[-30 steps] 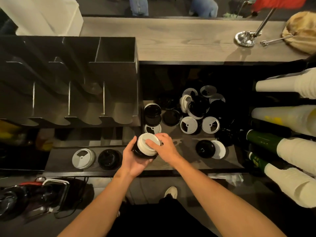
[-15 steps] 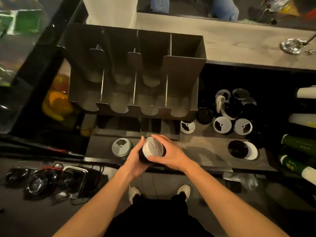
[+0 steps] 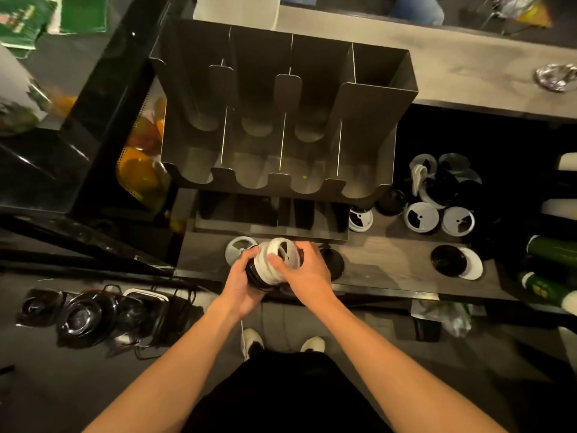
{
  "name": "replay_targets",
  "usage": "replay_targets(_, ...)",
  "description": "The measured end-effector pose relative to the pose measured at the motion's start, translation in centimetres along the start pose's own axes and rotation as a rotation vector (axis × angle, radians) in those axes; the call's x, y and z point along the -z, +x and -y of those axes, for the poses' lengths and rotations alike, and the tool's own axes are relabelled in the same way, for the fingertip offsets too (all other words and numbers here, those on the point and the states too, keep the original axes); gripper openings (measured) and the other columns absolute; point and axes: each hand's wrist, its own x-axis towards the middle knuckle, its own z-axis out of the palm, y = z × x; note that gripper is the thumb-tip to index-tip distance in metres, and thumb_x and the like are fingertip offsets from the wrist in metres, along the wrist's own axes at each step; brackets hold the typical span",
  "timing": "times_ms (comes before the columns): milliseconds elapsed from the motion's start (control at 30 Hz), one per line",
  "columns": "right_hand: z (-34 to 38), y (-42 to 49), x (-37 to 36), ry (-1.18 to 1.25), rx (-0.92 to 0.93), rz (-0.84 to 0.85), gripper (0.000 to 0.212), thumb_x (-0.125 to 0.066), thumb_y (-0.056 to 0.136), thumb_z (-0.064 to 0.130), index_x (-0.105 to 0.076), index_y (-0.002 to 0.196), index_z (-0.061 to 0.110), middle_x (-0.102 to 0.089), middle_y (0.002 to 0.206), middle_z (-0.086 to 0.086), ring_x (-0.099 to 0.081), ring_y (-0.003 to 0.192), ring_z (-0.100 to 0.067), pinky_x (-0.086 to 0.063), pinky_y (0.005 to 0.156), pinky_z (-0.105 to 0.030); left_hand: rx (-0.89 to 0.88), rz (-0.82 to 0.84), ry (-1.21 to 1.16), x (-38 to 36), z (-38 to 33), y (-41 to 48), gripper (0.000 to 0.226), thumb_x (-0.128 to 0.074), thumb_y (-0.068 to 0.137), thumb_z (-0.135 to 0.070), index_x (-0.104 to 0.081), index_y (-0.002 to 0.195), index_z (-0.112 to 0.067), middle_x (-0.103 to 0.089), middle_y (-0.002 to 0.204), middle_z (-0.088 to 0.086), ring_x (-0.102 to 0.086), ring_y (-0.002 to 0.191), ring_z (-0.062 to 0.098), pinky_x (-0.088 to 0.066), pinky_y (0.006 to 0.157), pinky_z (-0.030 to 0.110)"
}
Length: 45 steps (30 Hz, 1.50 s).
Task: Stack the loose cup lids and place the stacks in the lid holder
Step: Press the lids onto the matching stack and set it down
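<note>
Lids are finally in one stack [image 3: 274,265], black ones at the back and white ones in front. It's held between both hands just above the near edge of the counter [image 3: 390,264]. The left hand [image 3: 242,282] cups the black end and the right hand [image 3: 307,273] is curled over the white end, so both are gripping it. What's changed: a second ago the stack sat flat with the top white lid facing up, and now it's tipped on its side, open face toward the lid holder [image 3: 281,120]. To me that looks like lining up to slide it into a slot, though it's not in yet. The holder is dark sheet metal with four long channels and scalloped front lips, and it looks empty from here. It stands at the back left of the counter. The lids look like thin moulded plastic, round and ridged, so they nest but could slip apart. There's plenty left: a grey lid [image 3: 237,246] by the left hand, a black lid [image 3: 332,260] by the right, a jumbled pile [image 3: 443,189] at the back right, and a black-and-white pair [image 3: 456,262] near the right end.
</note>
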Motion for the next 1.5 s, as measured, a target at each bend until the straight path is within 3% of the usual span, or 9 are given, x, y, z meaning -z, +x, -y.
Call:
replay_targets(100,0.7,0.1,0.2,-0.101,-0.103,0.094,0.075,-0.043,0.085,0.082,-0.038,0.14,0.032,-0.058,0.128,-0.001,-0.059,0.114,-0.024,-0.048,0.091,-0.038,-0.035,-0.02,-0.026,0.0,0.6,-0.2,0.06,-0.061,0.083,-0.034,-0.061,0.133,-0.002,-0.07,0.113,0.021,-0.069,0.096,0.032,-0.052,0.086,0.043)
replay_targets(233,1.6,0.0,0.9,-0.316,-0.063,0.185,0.082,-0.027,0.085,0.086,-0.044,0.139,0.026,-0.047,0.137,-0.005,-0.054,0.121,-0.028,-0.043,0.094,-0.041,-0.061,-0.065,-0.041,-1.0,1.5,-0.4,0.048,-0.059,0.085,-0.026,-0.065,0.125,-0.001,-0.071,0.108,0.019,-0.071,0.09,0.03,-0.054,0.08,0.041)
replay_targets(367,0.7,-0.3,2.2,-0.337,0.018,0.254,0.09,-0.046,0.08,0.084,-0.037,0.146,0.023,-0.04,0.144,0.001,-0.052,0.126,-0.024,-0.046,0.099,-0.043,-0.095,-0.088,-0.069,-2.0,2.3,-0.7,0.032,-0.056,0.088,-0.021,-0.071,0.11,-0.003,-0.071,0.104,0.018,-0.071,0.087,0.029,-0.054,0.079,0.039)
replay_targets(533,0.0,-0.1,3.9,-0.281,0.162,0.232,0.082,-0.069,0.076,0.068,-0.037,0.142,0.031,-0.046,0.136,0.006,-0.05,0.123,-0.019,-0.046,0.098,-0.039,-0.115,-0.12,-0.099,-3.3,3.0,-1.2,0.038,-0.057,0.092,-0.029,-0.071,0.118,-0.005,-0.073,0.105,0.016,-0.071,0.091,0.029,-0.053,0.083,0.041)
replay_targets(900,0.2,0.9,4.5,-0.148,0.276,0.346,0.091,-0.086,0.067,0.046,-0.033,0.14,0.037,-0.047,0.134,0.008,-0.046,0.122,-0.015,-0.044,0.095,-0.033,-0.068,-0.133,-0.183,-2.5,2.2,-0.8,0.058,-0.063,0.08,-0.037,-0.064,0.131,-0.007,-0.067,0.122,0.019,-0.067,0.103,0.033,-0.05,0.092,0.045)
replay_targets(1100,1.4,2.7,3.4,-0.11,0.347,0.485,0.091,-0.087,0.065,0.03,-0.033,0.137,0.045,-0.04,0.133,0.018,-0.044,0.123,-0.011,-0.046,0.099,-0.035,0.07,-0.069,-0.128,0.0,-0.7,-0.2,0.049,-0.062,0.084,-0.047,-0.077,0.109,-0.007,-0.071,0.114,0.018,-0.069,0.099,0.032,-0.053,0.086,0.043)
replay_targets(1200,2.4,3.6,2.5,-0.106,0.326,0.568,0.092,-0.089,0.066,0.029,-0.035,0.138,0.047,-0.043,0.135,0.017,-0.045,0.122,-0.009,-0.045,0.094,-0.028,0.09,-0.007,-0.091,1.1,-2.0,-0.1,0.051,-0.06,0.087,-0.05,-0.077,0.111,-0.008,-0.07,0.117,0.018,-0.068,0.102,0.031,-0.053,0.088,0.041)
replay_targets(1367,3.9,3.9,0.3,-0.091,0.193,0.423,0.1,-0.089,0.062,0.056,-0.039,0.145,0.033,-0.043,0.132,0.018,-0.049,0.122,-0.011,-0.048,0.104,-0.039,0.08,0.018,-0.112,2.8,-3.5,0.4,0.06,-0.063,0.088,-0.047,-0.063,0.133,-0.008,-0.063,0.133,0.02,-0.066,0.112,0.032,-0.051,0.096,0.042)
replay_targets(1500,5.4,3.0,-2.6,-0.25,0.084,0.227,0.093,-0.075,0.065,0.075,-0.046,0.137,0.023,-0.047,0.121,0.009,-0.052,0.114,-0.016,-0.047,0.089,-0.033,0.024,-0.005,-0.077,3.6,-3.9,1.3,0.074,-0.069,0.086,-0.049,-0.053,0.143,-0.004,-0.059,0.138,0.023,-0.06,0.122,0.034,-0.046,0.107,0.047)
